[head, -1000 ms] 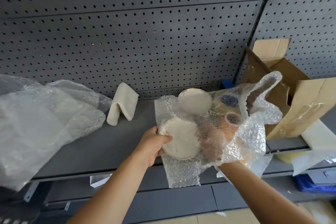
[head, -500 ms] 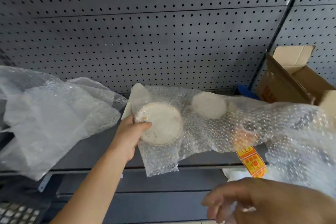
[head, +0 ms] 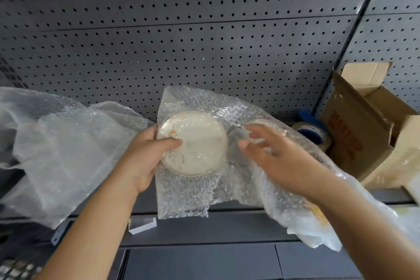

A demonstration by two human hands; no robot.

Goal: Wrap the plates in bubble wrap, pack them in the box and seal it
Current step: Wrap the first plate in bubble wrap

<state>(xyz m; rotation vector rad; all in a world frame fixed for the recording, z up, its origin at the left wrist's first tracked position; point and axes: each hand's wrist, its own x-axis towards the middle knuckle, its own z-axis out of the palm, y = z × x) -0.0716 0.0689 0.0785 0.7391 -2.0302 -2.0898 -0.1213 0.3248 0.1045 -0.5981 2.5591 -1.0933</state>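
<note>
Plate [head: 193,143] lies on bubble wrap [head: 181,193] at shelf [head: 238,223] front, left hand [head: 145,157] gripping its left rim, thumb on top. Right hand [head: 272,154] hovers open, fingers spread, just above wrap to plate's right. We judge step = folding wrap over plate. Rec: keep plate pinned flat, pull sheet snug, leave no bare rim. Box [head: 359,134] stands open, far right.

Two round white plates: one plate [head: 195,143] lying bare, a second plate [head: 258,122] seen dimly under film. Two hands: the left hand [head: 145,157] and the right hand [head: 272,154]. Two lots of clear bubble wrap: a flat sheet [head: 181,193] and a crumpled heap [head: 68,143]. One open brown cardboard box [head: 363,134]. One roll of clear tape [head: 318,137] with blue on it.
</note>
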